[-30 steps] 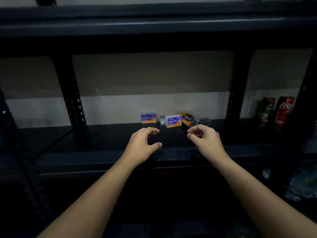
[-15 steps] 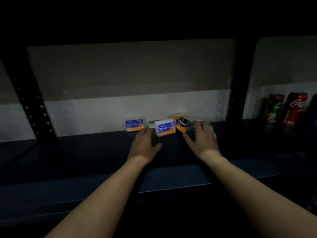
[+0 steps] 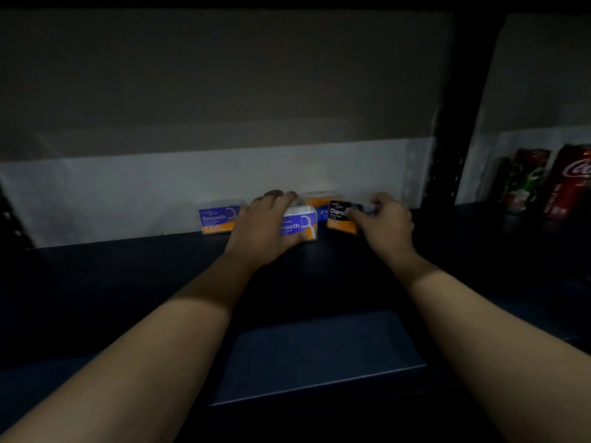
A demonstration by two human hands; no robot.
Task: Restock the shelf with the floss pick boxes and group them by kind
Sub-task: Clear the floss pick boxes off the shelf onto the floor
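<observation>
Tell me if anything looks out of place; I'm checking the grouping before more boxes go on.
Yes. The black Charcoal box gripped by the right hand stands askew among purple boxes, and the Smooth box under the left hand sits forward of the other Smooth box by the wall.

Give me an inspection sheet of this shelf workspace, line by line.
Surface: dark shelf board, dimly lit.
Job's things: Smooth box standing by the back wall; second Smooth box further forward; Charcoal box; another box behind, mostly hidden.
Clutter: nothing seen.
Grippers: left hand grips the second Smooth box; right hand pinches the Charcoal box.
Cables: nothing seen.
Surroundings: black upright post; Coca-Cola can and green can in the next bay.
</observation>
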